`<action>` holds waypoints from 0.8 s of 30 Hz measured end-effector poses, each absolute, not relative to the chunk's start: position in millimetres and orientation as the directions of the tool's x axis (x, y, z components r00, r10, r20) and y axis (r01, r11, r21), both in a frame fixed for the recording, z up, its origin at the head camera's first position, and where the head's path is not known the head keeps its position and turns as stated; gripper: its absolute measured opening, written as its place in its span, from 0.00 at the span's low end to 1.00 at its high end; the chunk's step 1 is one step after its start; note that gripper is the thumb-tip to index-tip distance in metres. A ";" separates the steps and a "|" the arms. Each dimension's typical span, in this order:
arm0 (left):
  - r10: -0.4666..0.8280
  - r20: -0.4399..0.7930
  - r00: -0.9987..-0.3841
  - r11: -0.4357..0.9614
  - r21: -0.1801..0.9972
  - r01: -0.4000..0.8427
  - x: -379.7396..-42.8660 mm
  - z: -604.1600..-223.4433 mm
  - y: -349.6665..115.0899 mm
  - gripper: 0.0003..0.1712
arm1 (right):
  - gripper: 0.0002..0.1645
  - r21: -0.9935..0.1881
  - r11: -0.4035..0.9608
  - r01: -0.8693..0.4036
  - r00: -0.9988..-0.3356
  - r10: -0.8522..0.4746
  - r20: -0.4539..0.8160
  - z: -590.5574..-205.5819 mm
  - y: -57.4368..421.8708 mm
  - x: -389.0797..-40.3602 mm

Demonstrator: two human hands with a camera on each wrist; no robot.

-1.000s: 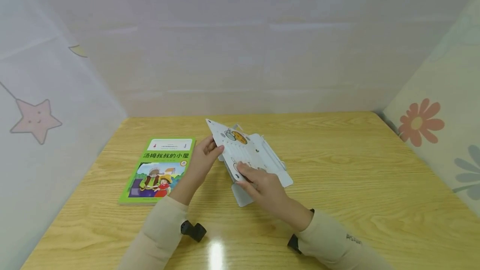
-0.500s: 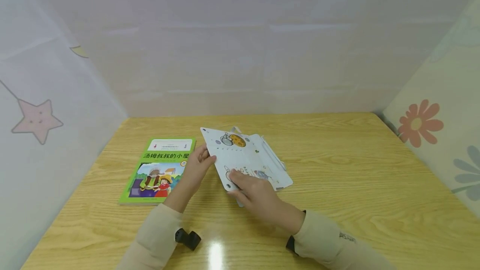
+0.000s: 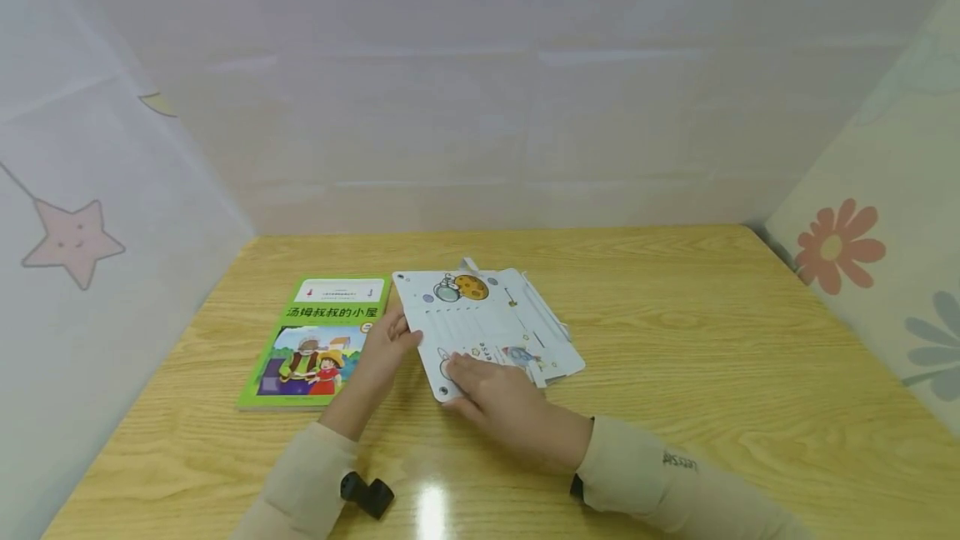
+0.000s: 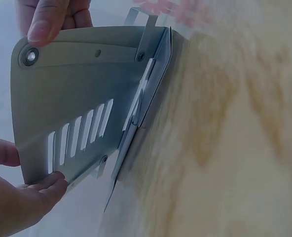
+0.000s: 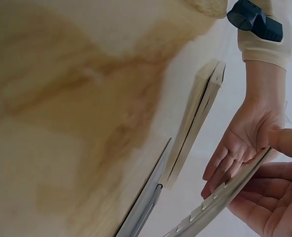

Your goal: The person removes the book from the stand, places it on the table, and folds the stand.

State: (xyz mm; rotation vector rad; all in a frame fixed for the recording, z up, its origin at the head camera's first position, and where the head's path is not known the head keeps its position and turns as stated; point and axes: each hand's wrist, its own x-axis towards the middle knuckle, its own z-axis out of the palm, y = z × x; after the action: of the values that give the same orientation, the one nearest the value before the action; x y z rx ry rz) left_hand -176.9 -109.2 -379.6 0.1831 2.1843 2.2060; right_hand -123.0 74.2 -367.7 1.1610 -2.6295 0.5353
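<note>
– Where is the stand [image 3: 551,319] placed?
– On the table [image 3: 712,340], its panel [image 3: 457,323] tilted up.
– How is that held?
– Its left edge is gripped by the left hand [image 3: 384,354], its near corner pinched by the right hand [image 3: 506,404].
– The book [image 3: 322,352]?
– Laid just left.

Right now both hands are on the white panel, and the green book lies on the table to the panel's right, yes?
Not quite: in the head view, the green book lies on the table to the left of the white panel. The left hand and right hand are indeed on the panel.
</note>
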 end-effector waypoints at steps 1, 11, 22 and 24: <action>0.104 0.054 -0.993 -0.018 0.998 0.052 -176.9 -380.6 -109.5 0.27 | 0.28 -0.234 0.623 -0.746 -0.663 -0.669 0.334 -368.5 73.8 -123.2; 0.053 -0.002 -0.999 -0.040 0.999 -0.004 -175.7 -391.4 -110.7 0.30 | 0.28 -0.212 0.643 -0.736 -0.677 -0.697 0.237 -371.8 68.4 -124.9; -0.009 -0.083 -0.996 -0.058 0.995 -0.083 -175.7 -402.4 -112.5 0.28 | 0.27 -0.070 0.661 -0.747 -0.662 -0.730 0.168 -378.0 57.6 -126.1; -0.012 -0.078 -0.997 -0.067 0.995 -0.077 -175.6 -403.8 -112.7 0.29 | 0.27 -0.038 0.666 -0.745 -0.663 -0.733 0.153 -377.3 56.0 -125.5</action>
State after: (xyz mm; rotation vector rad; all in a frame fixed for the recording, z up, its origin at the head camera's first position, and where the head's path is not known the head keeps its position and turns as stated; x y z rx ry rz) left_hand -175.6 -112.7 -403.8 -0.1008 2.1147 2.2602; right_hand -125.5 56.0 -377.3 1.2264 -2.7529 0.1467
